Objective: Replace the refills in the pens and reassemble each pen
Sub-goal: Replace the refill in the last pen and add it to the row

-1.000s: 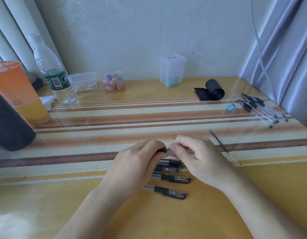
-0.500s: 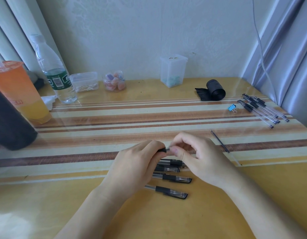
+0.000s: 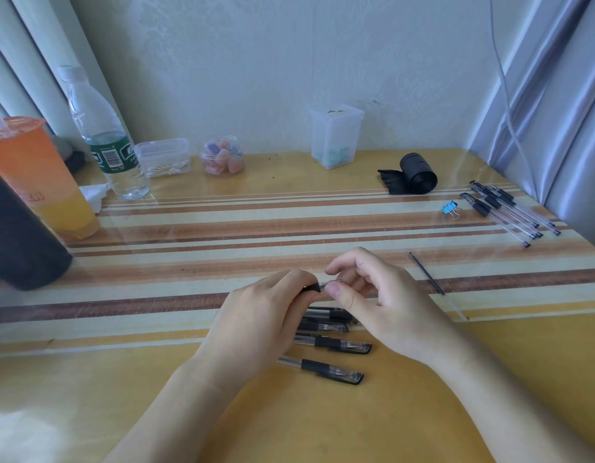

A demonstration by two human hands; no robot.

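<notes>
Both hands on one pen (image 3: 312,288).
Left hand (image 3: 266,319) grips its black grip; right hand (image 3: 386,305) pinches the clear end; capped pens (image 3: 336,345) lie just nearer.

Blk pen (image 3: 311,288) midair, 4 pens (image 3: 332,345) flat beneath

Free tabletop (image 3: 222,262) between cup (image 3: 38,175) and refill (image 3: 426,274)

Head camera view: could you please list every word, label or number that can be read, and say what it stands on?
Nothing reads clearly.
Orange cup: white letters low on its side, too blurred to quote.
Green label on the water bottle: barcode and small print, too small to read.
Pens on the table and the held pen: no legible print.
</notes>
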